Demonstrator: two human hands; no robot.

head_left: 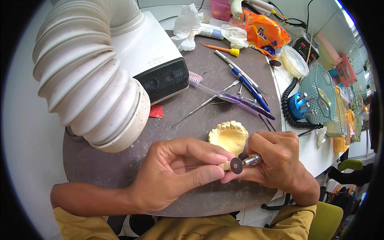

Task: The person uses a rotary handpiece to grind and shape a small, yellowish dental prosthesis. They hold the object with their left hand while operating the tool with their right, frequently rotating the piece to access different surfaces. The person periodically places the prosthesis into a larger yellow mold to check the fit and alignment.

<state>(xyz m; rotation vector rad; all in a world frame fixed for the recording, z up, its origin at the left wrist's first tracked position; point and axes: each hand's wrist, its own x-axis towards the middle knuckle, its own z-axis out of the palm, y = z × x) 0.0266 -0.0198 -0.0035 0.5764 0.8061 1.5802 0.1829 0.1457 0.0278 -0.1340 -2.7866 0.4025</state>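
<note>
My left hand (172,176) pinches a small cream-coloured piece (225,165), possibly a dental piece, between thumb and fingertips. In my right hand (278,160) is a rotary handpiece (253,160), its metal nose pointing left. A dark round cutting disc (233,162) on its tip stands right at the piece; whether they touch, I cannot tell. Both hands meet over the near part of the brown work surface (188,202). Just beyond them lies a yellowish plaster dental model (229,137), a tooth arch, partly hidden by my fingers.
A white ribbed hose (88,76) hangs at the left beside a white-and-black box (160,76). Beyond the model lie a purple toothbrush (236,98), a blue pen-like tool (250,86) and metal instruments. An orange packet (264,32), a blue bur stand (296,107) and baskets (318,94) stand farther right.
</note>
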